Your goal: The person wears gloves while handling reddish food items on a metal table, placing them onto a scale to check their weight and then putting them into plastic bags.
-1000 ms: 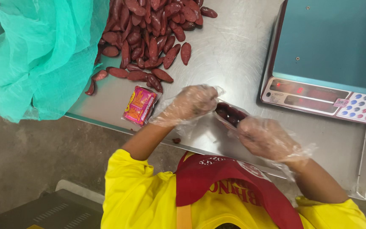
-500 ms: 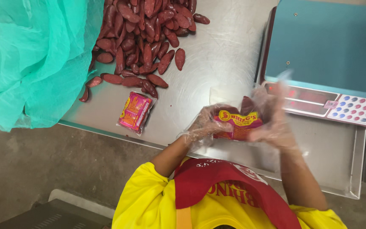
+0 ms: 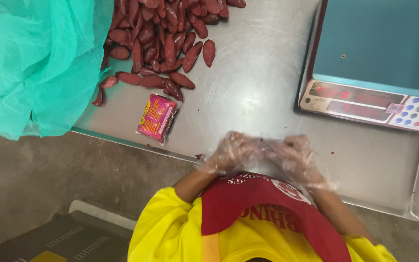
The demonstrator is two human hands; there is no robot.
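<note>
My left hand (image 3: 230, 153) and my right hand (image 3: 295, 155), both in clear plastic gloves, are pressed together at the front edge of the steel table (image 3: 253, 92). Between their fingers shows a dark sliver of a small packet (image 3: 265, 143); the rest of it is hidden by the gloves. Both hands grip it. A sealed pink and yellow packet (image 3: 156, 116) lies on the table to the left of my left hand. Beyond it is a heap of dark red oblong pieces (image 3: 170, 34).
A teal-topped weighing scale (image 3: 379, 43) with a lit display and keypad (image 3: 364, 103) stands at the right. Green mesh netting (image 3: 35, 63) hangs over the table's left end. Below the table edge is a concrete floor (image 3: 49, 184); a yellow shirt and red apron fill the bottom.
My hands held the packet up toward the scale half a second ago. They have dropped back to the table's front edge and closed over it, hiding most of the packet.
</note>
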